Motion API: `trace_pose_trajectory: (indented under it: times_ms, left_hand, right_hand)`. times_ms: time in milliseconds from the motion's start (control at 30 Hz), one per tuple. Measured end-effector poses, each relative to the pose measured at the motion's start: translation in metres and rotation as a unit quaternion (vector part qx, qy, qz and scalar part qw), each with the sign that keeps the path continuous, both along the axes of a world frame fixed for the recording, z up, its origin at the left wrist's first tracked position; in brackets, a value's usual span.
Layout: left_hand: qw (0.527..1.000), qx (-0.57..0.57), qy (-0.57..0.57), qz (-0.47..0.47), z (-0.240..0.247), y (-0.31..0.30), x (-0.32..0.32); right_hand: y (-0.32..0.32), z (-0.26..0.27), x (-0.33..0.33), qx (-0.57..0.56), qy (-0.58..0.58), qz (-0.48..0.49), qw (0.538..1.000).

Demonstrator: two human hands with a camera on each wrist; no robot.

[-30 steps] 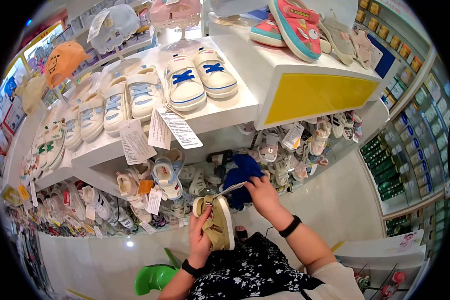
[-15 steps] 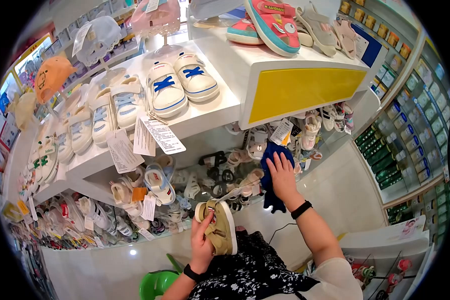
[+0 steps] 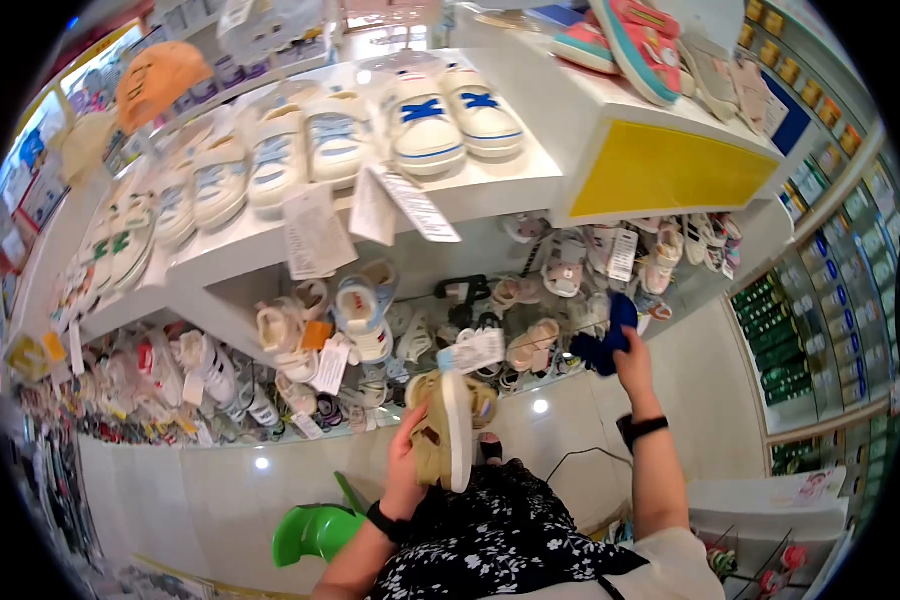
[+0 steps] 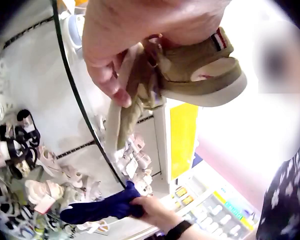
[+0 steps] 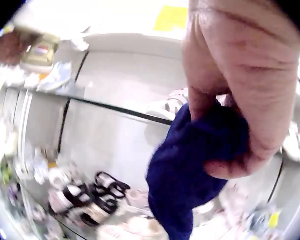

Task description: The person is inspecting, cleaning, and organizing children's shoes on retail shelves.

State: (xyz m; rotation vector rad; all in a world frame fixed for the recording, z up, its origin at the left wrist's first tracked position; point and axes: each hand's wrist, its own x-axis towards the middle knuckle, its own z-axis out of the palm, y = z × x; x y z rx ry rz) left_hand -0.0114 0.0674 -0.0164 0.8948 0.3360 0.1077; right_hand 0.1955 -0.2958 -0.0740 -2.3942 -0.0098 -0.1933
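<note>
My left hand (image 3: 407, 462) grips a pair of khaki children's shoes (image 3: 438, 430) with white soles, held up in front of the lower shelf. Both show in the left wrist view, one khaki shoe (image 4: 127, 120) beside the other, its strap carrying a small striped tab. A white paper tag (image 3: 473, 352) sticks out above them. Off to the right, my right hand (image 3: 636, 372) pinches a bunched dark blue cloth (image 3: 600, 350) by the lower shelf's edge. Seen from the right wrist, thumb and fingers are curled into the blue cloth (image 5: 185, 160), which hangs down.
White shoes with blue laces (image 3: 425, 125) line the upper white shelf (image 3: 530, 180), paper tags (image 3: 315, 230) hanging over its edge. Many small shoes fill the glass shelf below. A green plastic seat (image 3: 315, 530) stands on the floor at lower left. Stocked shelves rise at right.
My right hand has gone from beside the khaki shoes to the right with the blue cloth; half a second ago its fingers were spread over it, now they pinch it. The shoes have turned somewhat.
</note>
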Motion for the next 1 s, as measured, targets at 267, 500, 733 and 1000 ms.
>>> trace_pose_trajectory:
  times_ms: [267,500,733,1000]
  left_hand:
    - [0.888,-0.399,-0.107,-0.201,0.0,-0.002,0.055]
    - [0.984,-0.097,-0.126,-0.081,-0.003,-0.033,0.052]
    - [0.996,0.038,-0.08,-0.002,0.008,-0.039,0.058]
    - [0.825,0.553,-0.086,-0.079,0.042,-0.092,0.119]
  right_hand:
    - [0.059,0.055,-0.109,0.67,0.114,0.032,0.733]
    - [0.136,0.086,-0.128,0.822,0.234,0.141,0.499]
    - [0.146,0.108,-0.097,0.73,0.314,0.16,0.586]
    - [0.054,0.085,-0.058,0.637,0.225,0.126,0.726]
